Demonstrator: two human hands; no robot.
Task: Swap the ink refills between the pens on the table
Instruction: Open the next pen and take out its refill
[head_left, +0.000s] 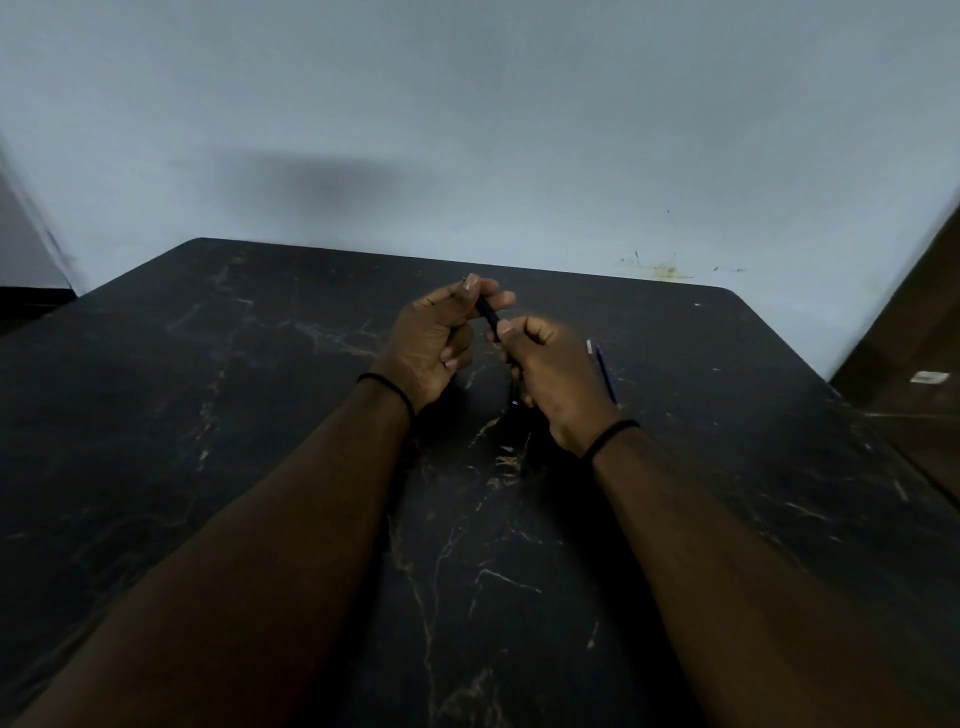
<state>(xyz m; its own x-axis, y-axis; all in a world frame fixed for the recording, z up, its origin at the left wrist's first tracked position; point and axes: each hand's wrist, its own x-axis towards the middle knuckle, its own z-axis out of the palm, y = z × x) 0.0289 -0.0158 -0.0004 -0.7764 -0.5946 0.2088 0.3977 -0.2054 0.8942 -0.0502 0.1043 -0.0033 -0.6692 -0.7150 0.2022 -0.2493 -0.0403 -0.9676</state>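
A dark pen (488, 312) is held above the middle of the black marble table (260, 389), slanting from upper left to lower right. My left hand (434, 343) pinches its upper end between thumb and fingertips. My right hand (550, 374) grips its lower part, and most of the barrel is hidden inside that fist. Just right of my right hand, a thin blue ink refill (605, 374) lies on the table, with a small pale piece (589, 346) at its far end.
A pale wall (467, 130) rises right behind the table's far edge. A brown wooden piece of furniture (914, 364) stands at the right. Black bands circle both wrists.
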